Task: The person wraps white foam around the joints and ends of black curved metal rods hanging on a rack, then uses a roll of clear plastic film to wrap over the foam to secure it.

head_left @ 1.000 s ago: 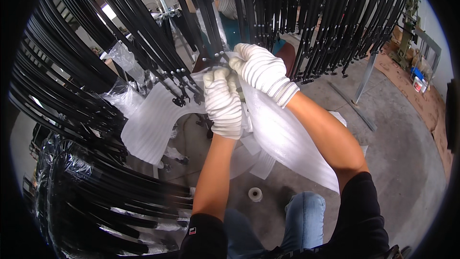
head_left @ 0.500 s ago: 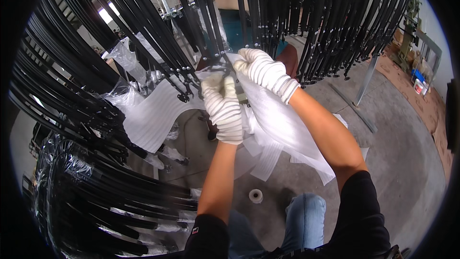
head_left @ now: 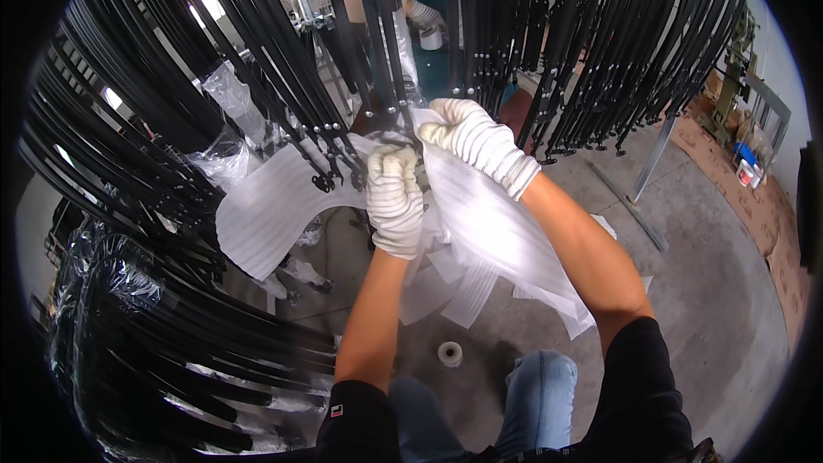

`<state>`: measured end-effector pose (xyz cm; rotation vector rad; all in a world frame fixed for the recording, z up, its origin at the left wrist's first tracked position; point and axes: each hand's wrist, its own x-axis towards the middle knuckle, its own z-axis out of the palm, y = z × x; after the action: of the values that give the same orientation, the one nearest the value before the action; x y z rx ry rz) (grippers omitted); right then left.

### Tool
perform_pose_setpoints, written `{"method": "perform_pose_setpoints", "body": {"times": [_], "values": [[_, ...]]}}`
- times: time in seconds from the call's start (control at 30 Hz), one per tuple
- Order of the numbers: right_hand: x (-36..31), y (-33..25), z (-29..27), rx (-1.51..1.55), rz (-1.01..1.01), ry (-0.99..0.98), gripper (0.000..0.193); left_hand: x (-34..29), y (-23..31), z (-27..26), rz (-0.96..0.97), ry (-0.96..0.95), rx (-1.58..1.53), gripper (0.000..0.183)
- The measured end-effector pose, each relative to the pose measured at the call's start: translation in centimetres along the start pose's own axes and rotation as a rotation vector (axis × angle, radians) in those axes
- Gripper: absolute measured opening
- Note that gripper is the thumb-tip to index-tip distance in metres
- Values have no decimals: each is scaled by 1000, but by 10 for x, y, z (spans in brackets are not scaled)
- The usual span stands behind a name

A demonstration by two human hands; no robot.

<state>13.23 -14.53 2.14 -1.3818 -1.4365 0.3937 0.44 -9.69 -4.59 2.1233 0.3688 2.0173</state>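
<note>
White gloves with grey stripes cover both of my hands, which are close together at the lower ends of hanging black tubes (head_left: 399,51). A thin white foam sheet (head_left: 489,214) is pinched near its top in my right hand (head_left: 471,139) and drapes down toward my right forearm. Just left of it, my left hand (head_left: 394,193) is closed, its fingers curled at a tube's lower end where white foam gathers. Another stretch of foam (head_left: 266,206) spreads out left from behind that hand. The tube end between my hands is mostly hidden.
Rows of black tubes (head_left: 591,51) hang ahead and to the right. More tubes, some in clear plastic wrap (head_left: 129,274), lie at the lower left. Beyond the tubes, a co-worker's gloved hand (head_left: 423,15) shows. A white roll (head_left: 450,354) stands on the concrete floor.
My left fingers have curled in more tightly, and the right hand has moved slightly down and right with the foam. A co-worker's gloved hand has come into view behind the tubes.
</note>
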Motion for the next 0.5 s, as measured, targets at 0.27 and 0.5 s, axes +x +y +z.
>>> {"method": "perform_pose_setpoints", "body": {"times": [0.27,0.5], "values": [[-11,-11,6,24,-16,49,39,-12,-15,-7,-562,-288,-541,12],[-13,1,-2,163,-91,139,25,-1,9,-20,8,-315,-9,24]]}}
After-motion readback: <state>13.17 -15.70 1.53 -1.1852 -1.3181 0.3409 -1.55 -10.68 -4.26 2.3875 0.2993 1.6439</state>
